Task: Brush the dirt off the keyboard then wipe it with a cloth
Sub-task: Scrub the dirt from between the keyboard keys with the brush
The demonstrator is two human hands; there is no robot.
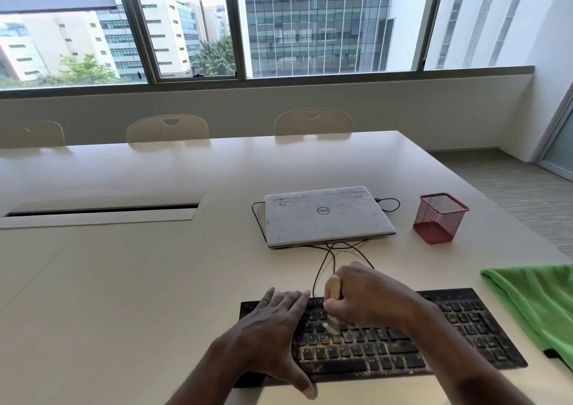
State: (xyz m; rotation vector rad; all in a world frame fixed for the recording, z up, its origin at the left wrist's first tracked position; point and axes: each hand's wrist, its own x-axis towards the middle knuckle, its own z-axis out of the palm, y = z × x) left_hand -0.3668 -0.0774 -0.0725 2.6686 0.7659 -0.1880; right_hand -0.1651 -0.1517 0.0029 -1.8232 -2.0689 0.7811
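Note:
A black keyboard (403, 347) lies near the table's front edge, with yellowish dirt between its keys. My left hand (273, 330) lies flat on the keyboard's left end, fingers straight and spread. My right hand (369, 299) grips a small brush (334, 288) with a pale wooden handle. The brush bristles touch the keys at the middle of the keyboard. A green cloth (536, 302) lies on the table to the right of the keyboard.
A shut white laptop (325, 215) sits behind the keyboard, with black cables running from it. A red mesh pen holder (440, 218) stands to its right. The table (124, 280) has a cable slot (102, 211) at left. Chairs (167, 127) line the far side.

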